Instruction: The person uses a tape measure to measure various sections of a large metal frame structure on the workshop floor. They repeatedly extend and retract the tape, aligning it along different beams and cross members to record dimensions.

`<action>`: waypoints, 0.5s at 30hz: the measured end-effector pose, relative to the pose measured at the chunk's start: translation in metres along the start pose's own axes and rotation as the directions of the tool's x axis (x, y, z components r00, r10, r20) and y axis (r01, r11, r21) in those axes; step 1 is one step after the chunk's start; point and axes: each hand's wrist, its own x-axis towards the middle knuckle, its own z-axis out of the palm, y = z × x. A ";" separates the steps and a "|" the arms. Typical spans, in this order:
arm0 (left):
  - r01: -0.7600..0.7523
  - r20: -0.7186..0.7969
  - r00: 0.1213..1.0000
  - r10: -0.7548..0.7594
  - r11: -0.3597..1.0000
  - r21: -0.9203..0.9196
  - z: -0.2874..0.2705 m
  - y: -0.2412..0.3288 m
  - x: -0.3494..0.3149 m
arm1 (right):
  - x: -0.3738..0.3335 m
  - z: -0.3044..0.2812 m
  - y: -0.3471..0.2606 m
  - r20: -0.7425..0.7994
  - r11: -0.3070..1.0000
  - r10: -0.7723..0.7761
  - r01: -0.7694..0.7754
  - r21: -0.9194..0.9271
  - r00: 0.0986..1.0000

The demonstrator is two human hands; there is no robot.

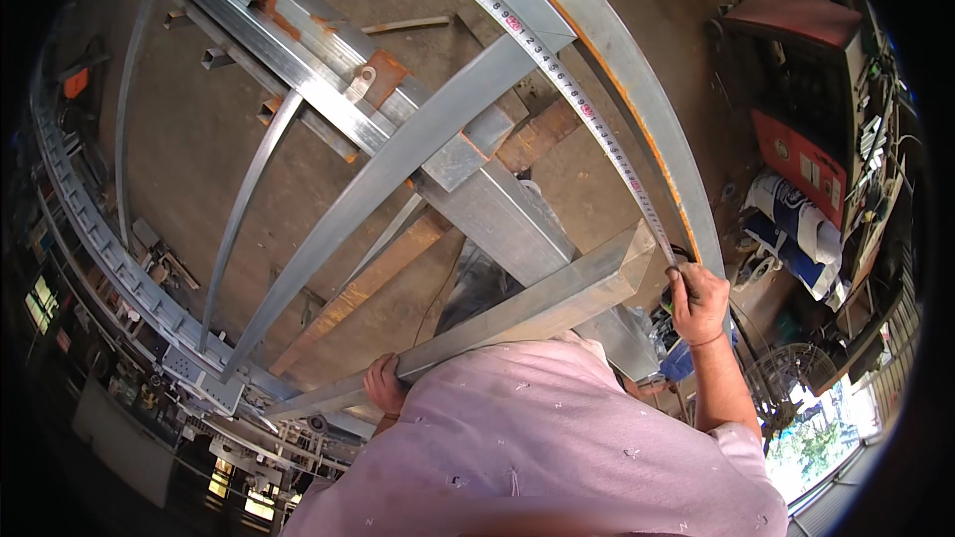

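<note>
Close in front of my body lies a grey square metal tube point(537, 303), slanting from lower left to the right. My left hand point(385, 385) is closed on its near side, the fingers curled over the edge. At the tube's right end, my right hand point(699, 300) is closed with the thumb up, pinching a measuring tape point(619, 154). The yellow-white tape blade stretches away from that hand to the far top edge, alongside a long metal beam point(662, 129) with a rusty orange edge. Another flat-faced tube point(398, 174) crosses the frame to my left, its far end beneath the tape.
A long shiny rail point(308, 80) with rusty brackets runs under the tubes. Right of the beam stand a red-and-black machine cabinet point(796, 154), blue-and-white sacks point(791, 229) and a round fan point(801, 368). A thin metal bar point(247, 209) spans the left side above the brown floor point(189, 50).
</note>
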 end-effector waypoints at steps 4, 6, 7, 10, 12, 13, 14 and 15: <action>0.002 0.013 1.000 -0.002 1.000 -0.002 -0.001 -0.001 -0.001 | 0.000 0.001 0.002 -0.005 1.000 -0.006 0.006 -0.009 1.000; 0.003 0.020 1.000 -0.003 1.000 -0.009 0.000 -0.002 -0.001 | 0.000 0.002 0.003 -0.013 1.000 -0.014 0.014 -0.017 1.000; -0.002 0.020 1.000 0.002 1.000 -0.012 -0.001 -0.002 0.000 | -0.001 0.002 0.002 -0.015 1.000 -0.013 0.012 -0.017 1.000; -0.001 0.029 1.000 0.002 1.000 -0.018 -0.003 0.000 0.001 | -0.001 0.001 0.001 -0.012 1.000 -0.008 0.008 -0.015 1.000; 0.009 0.038 0.999 -0.009 1.000 -0.019 -0.002 -0.002 0.000 | 0.000 0.001 0.002 -0.008 1.000 -0.006 0.006 -0.012 1.000; 0.009 0.041 0.999 -0.008 1.000 -0.019 -0.002 -0.003 0.000 | -0.001 0.002 0.002 -0.012 1.000 -0.011 0.011 -0.012 1.000; 0.008 0.043 0.999 -0.008 1.000 -0.019 -0.003 -0.003 0.000 | -0.001 0.002 0.002 -0.016 1.000 -0.016 0.015 -0.012 1.000; 0.009 0.045 0.999 -0.008 1.000 -0.019 -0.003 -0.002 0.000 | -0.001 0.002 0.002 -0.020 1.000 -0.022 0.021 -0.013 1.000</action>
